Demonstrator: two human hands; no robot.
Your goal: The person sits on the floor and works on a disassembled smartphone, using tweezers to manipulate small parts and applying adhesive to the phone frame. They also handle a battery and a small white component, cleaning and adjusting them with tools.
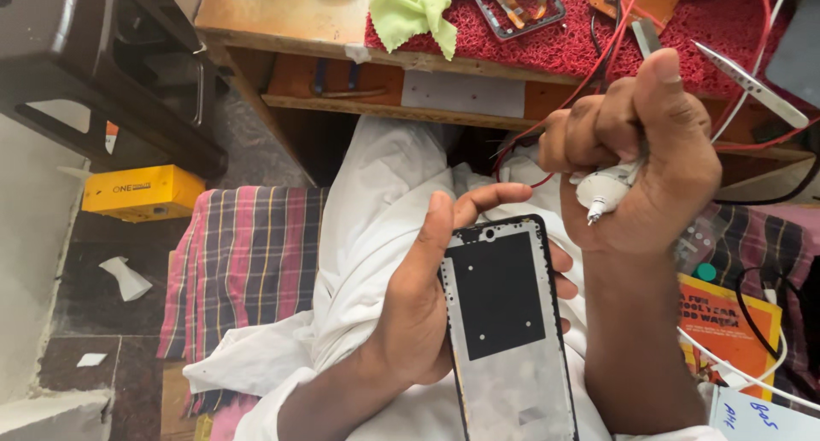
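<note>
My left hand grips a phone middle frame from its left edge, thumb along the side, fingers behind it. The frame is black-rimmed with a dark square panel on a grey plate and stands upright over my lap. Above and to the right of it, my right hand is closed around a small white tool with a fine metal tip pointing down-left, just off the frame's top right corner. A white cord runs from the tool.
A wooden workbench with a red mat carries a green cloth, another phone frame, tweezers and red wires. A yellow box lies on the floor at left; an orange packet at right.
</note>
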